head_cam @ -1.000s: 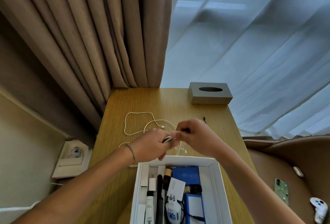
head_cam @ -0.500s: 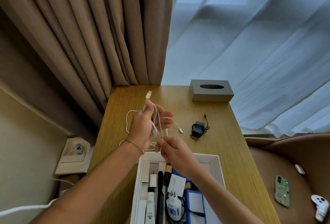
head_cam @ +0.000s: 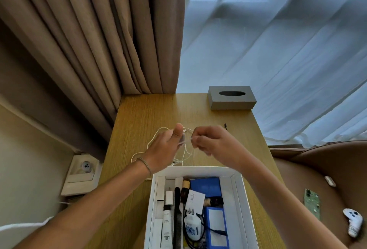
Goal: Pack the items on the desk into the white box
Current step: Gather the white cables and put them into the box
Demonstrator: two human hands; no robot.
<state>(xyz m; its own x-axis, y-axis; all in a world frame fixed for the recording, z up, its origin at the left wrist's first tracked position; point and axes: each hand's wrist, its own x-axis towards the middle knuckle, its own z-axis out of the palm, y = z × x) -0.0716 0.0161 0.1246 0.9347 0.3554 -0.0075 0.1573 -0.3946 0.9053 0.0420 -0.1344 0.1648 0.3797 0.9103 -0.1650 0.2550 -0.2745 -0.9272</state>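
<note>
Head view. My left hand (head_cam: 165, 147) is raised above the desk (head_cam: 139, 125), fingers wrapped round a bunch of white cable (head_cam: 156, 135); the thumb points up. My right hand (head_cam: 210, 143) sits just beside it, closed in a pinch on a strand of the same cable. Loose loops trail from both hands down to the desk and lie just behind the box (head_cam: 237, 189). The box stands open at the near edge, below my wrists. Inside it: a white tube (head_cam: 167, 227), a black comb (head_cam: 178, 219), a white charger (head_cam: 192, 226), two blue cartons (head_cam: 206, 187). A grey tissue box (head_cam: 231, 100) stands at the far right corner. A black cable tip (head_cam: 225, 125) shows beyond my right hand; the rest is hidden.
</note>
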